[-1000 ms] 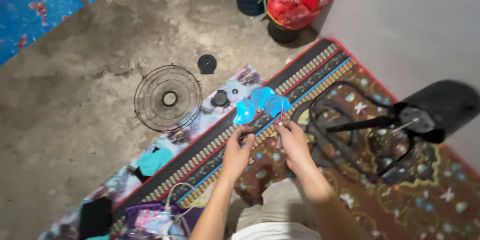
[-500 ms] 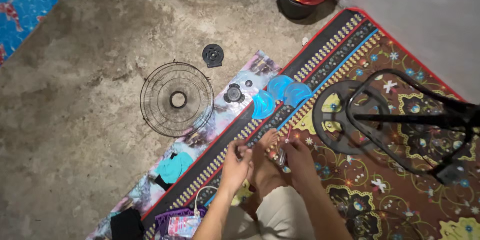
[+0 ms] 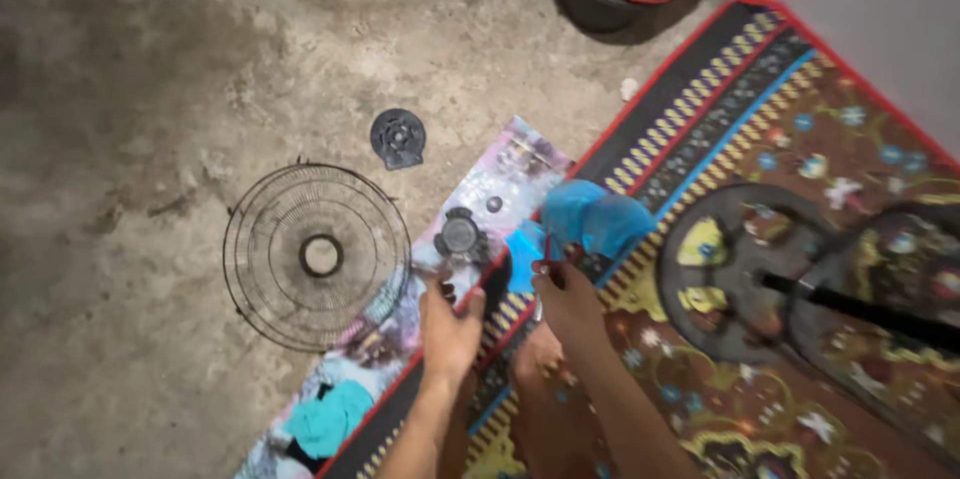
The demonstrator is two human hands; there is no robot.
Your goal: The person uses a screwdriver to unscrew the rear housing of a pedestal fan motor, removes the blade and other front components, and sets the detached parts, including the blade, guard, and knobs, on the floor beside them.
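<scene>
From the head view, both forearms reach forward over the rug (image 3: 800, 139), close together. The left hand (image 3: 447, 324) is half curled, its fingers near a small dark piece at the edge of the rug; I cannot tell if it grips this piece. The right hand (image 3: 566, 297) is closed on a thin tool with a red part, too blurred to name. Just in front of it, touching the fingers, lies the blade (image 3: 590, 221), a fan part of smooth blue translucent plastic with rounded lobes. Left of the blade, a round black cap (image 3: 461, 235) sits on a pale printed mat (image 3: 510, 174). The grille (image 3: 316, 256), a round cage of thin dark wire with a ring in its middle, lies flat on the rough concrete floor (image 3: 150, 89). A smaller black disc (image 3: 398, 136) lies behind it. On the right, the stand (image 3: 740, 279) has a round dark base and a black pole. The rug is woven, with red border and flower pattern.
</scene>
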